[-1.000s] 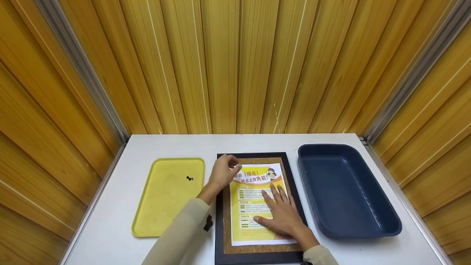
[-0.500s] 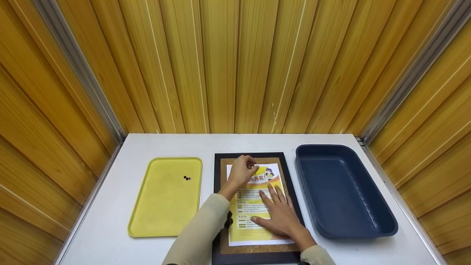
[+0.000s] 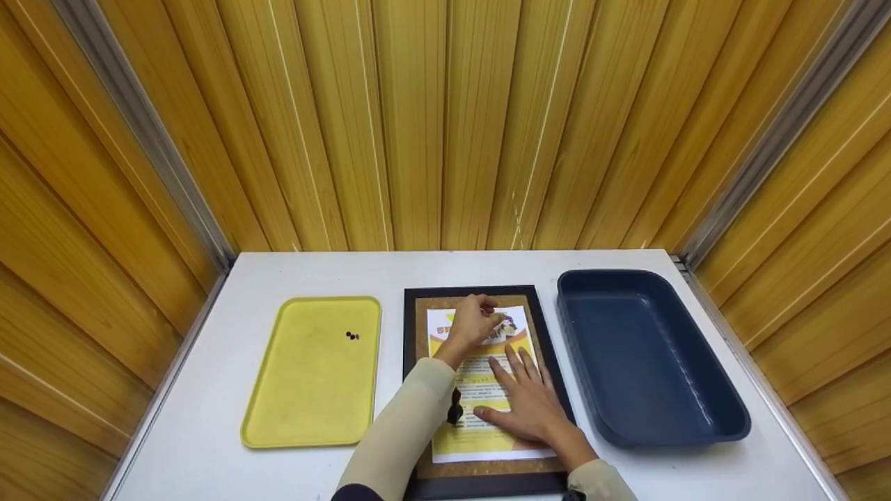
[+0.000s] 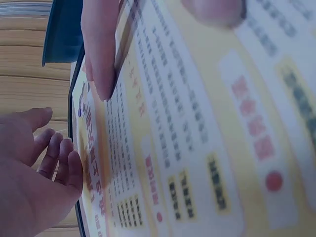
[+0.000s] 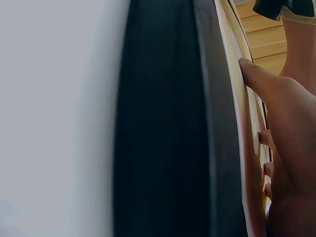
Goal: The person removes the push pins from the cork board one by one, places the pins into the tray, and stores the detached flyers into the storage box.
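Steadying the printed sheet (image 3: 480,380) at lower centre of the head view, the spread right hand (image 3: 525,400) rests on its right side, while the left hand (image 3: 475,323) stands over its top edge with bent fingers; whether these pinch anything we cannot tell. We judge the step in hand to be aligning or fixing that top edge; the next move would seem to call for a firm right hand and exact placing of the left fingertips near the upper right corner. We see the sheet lying flat and nearly square on a brown, black-edged board (image 3: 501,469): yellow, white-margined, with text blocks and a cartoon figure at its upper right.
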The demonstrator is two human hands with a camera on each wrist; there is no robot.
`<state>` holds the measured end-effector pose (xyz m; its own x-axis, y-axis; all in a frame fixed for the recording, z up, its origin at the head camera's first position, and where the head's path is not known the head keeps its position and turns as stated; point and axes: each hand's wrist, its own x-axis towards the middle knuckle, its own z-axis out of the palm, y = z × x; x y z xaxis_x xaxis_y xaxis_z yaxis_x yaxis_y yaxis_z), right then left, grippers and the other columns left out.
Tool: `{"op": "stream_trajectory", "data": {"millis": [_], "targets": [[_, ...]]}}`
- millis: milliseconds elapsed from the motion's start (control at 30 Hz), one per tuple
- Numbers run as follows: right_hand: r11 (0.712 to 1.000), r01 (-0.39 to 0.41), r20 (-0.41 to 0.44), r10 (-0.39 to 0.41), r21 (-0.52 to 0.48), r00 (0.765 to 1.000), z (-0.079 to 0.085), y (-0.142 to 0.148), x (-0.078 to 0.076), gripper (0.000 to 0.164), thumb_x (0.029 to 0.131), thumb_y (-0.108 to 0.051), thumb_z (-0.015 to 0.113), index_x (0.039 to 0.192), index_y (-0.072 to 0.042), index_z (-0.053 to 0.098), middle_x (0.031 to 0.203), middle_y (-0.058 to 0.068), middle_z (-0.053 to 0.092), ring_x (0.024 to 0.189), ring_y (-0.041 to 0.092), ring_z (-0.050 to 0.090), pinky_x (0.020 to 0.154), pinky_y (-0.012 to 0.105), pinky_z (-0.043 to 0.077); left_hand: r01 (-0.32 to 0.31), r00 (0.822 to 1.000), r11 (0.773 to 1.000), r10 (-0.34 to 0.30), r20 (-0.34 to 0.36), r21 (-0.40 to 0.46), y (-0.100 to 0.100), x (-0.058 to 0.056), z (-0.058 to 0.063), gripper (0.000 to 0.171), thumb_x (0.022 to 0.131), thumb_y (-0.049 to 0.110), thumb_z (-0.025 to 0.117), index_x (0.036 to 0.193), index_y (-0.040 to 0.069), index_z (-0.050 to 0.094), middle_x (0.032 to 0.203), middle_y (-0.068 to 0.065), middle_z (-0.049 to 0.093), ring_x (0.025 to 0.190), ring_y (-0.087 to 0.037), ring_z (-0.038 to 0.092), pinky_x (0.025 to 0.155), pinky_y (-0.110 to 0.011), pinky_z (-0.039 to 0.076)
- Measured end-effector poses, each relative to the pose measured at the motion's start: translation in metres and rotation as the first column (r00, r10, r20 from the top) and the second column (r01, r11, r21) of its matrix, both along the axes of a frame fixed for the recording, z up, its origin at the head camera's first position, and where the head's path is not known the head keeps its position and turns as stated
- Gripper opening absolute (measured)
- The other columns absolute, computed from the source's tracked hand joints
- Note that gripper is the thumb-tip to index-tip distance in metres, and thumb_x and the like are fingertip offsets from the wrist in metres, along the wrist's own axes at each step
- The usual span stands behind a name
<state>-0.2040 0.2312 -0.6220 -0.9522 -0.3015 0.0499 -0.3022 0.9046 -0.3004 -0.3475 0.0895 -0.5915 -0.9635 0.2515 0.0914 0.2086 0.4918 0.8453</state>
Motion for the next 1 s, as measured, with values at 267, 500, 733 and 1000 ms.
{"op": "stream_trajectory", "data": {"millis": [267, 500, 733, 1000], "targets": [[1.000, 0.002, -0.005, -0.002, 0.001, 1.000, 0.002, 0.002, 0.000, 0.099, 0.090, -0.082, 0.055, 0.164, -0.017, 0.042, 0.174, 0.017, 0.019, 0.160, 0.046, 0.013, 0.123, 0.071, 0.010, 0.031, 0.999, 0.996, -0.029, 0.030, -0.088, 0.012, -0.001, -0.006, 0.036, 0.100, 0.019, 0.076, 0.132, 0.004, 0.069, 0.127, -0.010, 0.067, 0.114, -0.024, 0.064, 0.100, -0.040, 0.054], [1.000, 0.007, -0.010, -0.007, -0.019, 1.000, 0.000, 0.003, 0.000, 0.099, 0.089, -0.082, 0.057, 0.162, -0.017, 0.044, 0.174, 0.018, 0.019, 0.159, 0.046, 0.013, 0.122, 0.071, 0.010, -0.026, 0.998, 0.988, 0.033, 0.046, -0.153, 0.021, -0.005, -0.013, 0.031, 0.098, 0.017, 0.077, 0.128, 0.008, 0.071, 0.123, -0.007, 0.069, 0.111, -0.021, 0.064, 0.101, -0.040, 0.055], [1.000, 0.012, -0.005, -0.012, -0.010, 1.000, -0.001, 0.003, 0.000, 0.100, 0.089, -0.084, 0.055, 0.163, -0.018, 0.042, 0.175, 0.016, 0.018, 0.160, 0.045, 0.012, 0.123, 0.070, 0.009, -0.059, 0.998, 0.976, 0.061, 0.001, -0.209, 0.024, -0.009, -0.016, 0.024, 0.096, 0.017, 0.078, 0.118, 0.009, 0.075, 0.113, -0.005, 0.072, 0.104, -0.019, 0.066, 0.096, -0.038, 0.056], [1.000, -0.002, 0.008, 0.002, -0.026, 1.000, 0.000, 0.002, -0.001, 0.099, 0.088, -0.081, 0.058, 0.164, -0.018, 0.042, 0.174, 0.018, 0.020, 0.159, 0.046, 0.013, 0.121, 0.073, 0.012, -0.144, 0.990, 0.957, 0.140, -0.033, -0.253, 0.027, -0.006, -0.013, 0.013, 0.097, 0.021, 0.078, 0.106, 0.011, 0.079, 0.104, -0.002, 0.074, 0.094, -0.018, 0.068, 0.086, -0.037, 0.058]]}}
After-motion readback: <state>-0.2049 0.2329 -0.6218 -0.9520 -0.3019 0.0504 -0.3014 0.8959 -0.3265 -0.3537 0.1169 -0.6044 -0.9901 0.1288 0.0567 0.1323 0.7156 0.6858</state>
